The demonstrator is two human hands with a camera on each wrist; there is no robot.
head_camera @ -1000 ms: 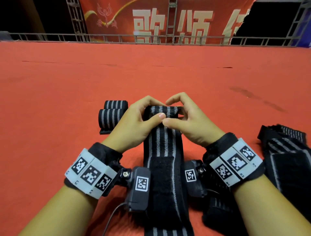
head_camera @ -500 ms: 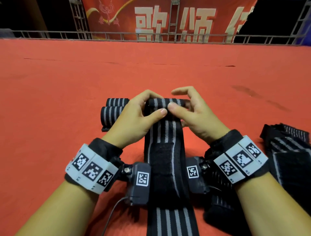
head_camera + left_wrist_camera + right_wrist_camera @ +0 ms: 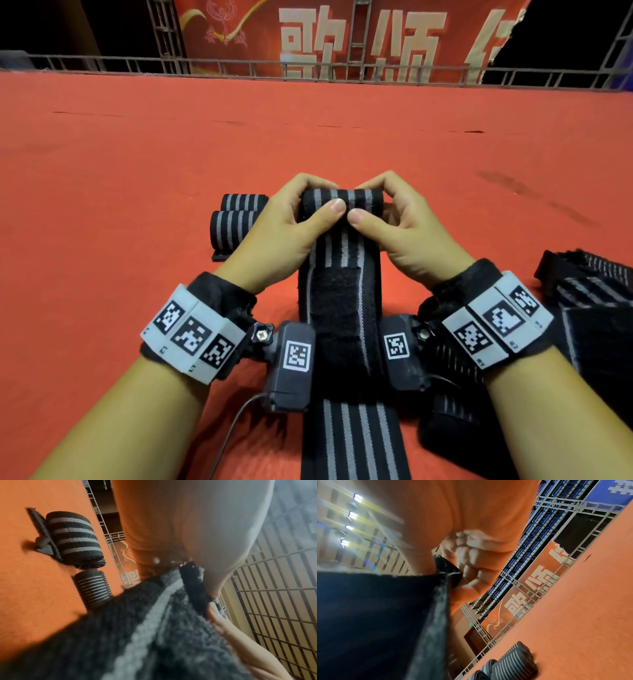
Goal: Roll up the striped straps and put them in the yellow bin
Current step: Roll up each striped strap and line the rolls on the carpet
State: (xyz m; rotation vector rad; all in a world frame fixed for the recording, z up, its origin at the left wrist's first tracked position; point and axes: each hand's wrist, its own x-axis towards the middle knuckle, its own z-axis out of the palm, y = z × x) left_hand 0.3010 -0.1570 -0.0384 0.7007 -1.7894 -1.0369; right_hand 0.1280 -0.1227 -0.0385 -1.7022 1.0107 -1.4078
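Both hands pinch the rolled end of a striped strap on the red carpet.

The left hand (image 3: 281,233) and right hand (image 3: 407,229) curl round the strap (image 3: 342,284), thumbs nearly meeting on top of the roll; its loose length runs toward six o'clock between the wrists. Two finished rolls (image 3: 236,222) lie just beside the left hand at nine o'clock. More straps (image 3: 596,308) are heaped at three o'clock.
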